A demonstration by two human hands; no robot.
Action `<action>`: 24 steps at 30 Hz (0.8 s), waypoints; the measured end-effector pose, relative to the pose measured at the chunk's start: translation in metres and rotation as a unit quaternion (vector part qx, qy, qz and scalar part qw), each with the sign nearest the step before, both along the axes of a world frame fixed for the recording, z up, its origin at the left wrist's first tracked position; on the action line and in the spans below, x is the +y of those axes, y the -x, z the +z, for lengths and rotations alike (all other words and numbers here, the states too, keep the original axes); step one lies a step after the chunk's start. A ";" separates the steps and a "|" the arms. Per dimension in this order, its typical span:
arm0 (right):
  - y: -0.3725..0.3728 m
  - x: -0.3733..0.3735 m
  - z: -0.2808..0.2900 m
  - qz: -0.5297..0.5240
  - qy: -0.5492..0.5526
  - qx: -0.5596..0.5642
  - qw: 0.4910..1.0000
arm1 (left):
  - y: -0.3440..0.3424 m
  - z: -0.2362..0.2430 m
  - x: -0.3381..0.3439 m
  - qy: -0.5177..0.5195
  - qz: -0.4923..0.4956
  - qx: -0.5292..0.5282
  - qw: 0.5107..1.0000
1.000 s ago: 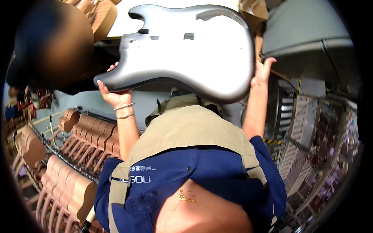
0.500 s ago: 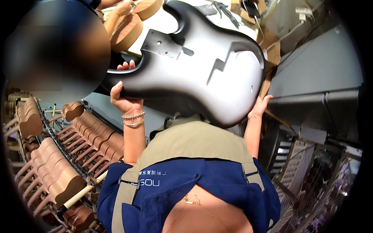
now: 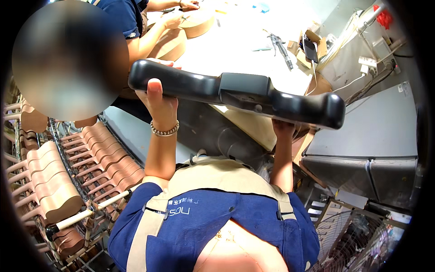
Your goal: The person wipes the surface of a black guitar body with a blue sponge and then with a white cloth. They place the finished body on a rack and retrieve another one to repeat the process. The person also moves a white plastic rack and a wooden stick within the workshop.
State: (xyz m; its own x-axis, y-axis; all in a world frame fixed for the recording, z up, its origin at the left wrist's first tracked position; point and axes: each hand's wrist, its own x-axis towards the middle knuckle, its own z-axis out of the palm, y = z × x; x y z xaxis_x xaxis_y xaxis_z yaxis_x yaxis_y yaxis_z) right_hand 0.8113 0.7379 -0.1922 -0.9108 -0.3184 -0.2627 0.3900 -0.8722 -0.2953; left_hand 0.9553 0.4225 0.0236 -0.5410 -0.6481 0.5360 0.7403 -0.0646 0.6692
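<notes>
Black guitar body [image 3: 235, 93] held up edge-on at face height, over the gap between the apron and the pale desk [image 3: 244, 45], touching nothing but the two hands. Left hand [image 3: 158, 104] clamped on the rounded end: thumb laid over the near edge, fingers [image 3: 163, 62] wrapped round the far side, closed on the body. Right hand [image 3: 283, 129] tucked beneath the other end, bearing it from below (fingers hidden behind the glossy edge, so impossible to tell whether curled shut or lying flat).

Looks like an inspection of the finish along the rim. To do it well, probably best to:
- grip by the edges only, sparing the broad faces from prints;
- tilt slowly so the highlights slide along the curve and show up any flaw;
- hold level between both hands, since a one-sided grip on a slick surface could slip;
- stay clear of the desk edge and of the rack of bare wooden bodies [image 3: 104, 154] at the left, where a knock would likely mark the paint.

Beyond, a co-worker's hand [image 3: 172, 20] on a wooden body [image 3: 195, 23] at the desk, well apart from the black one.
</notes>
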 end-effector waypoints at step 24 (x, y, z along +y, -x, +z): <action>-0.061 -0.114 0.218 -0.309 -0.622 0.548 0.466 | 0.025 0.043 0.095 0.211 0.003 -0.046 0.976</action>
State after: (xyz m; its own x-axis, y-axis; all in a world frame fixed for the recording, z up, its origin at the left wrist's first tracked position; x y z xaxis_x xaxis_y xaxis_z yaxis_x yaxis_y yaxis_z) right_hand 0.8724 0.6242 0.0256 -0.5318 -0.1283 0.8371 -0.8016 0.3950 -0.4487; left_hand 0.9305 0.5173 0.0666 -0.5964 -0.3835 0.7052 0.6747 0.2365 0.6992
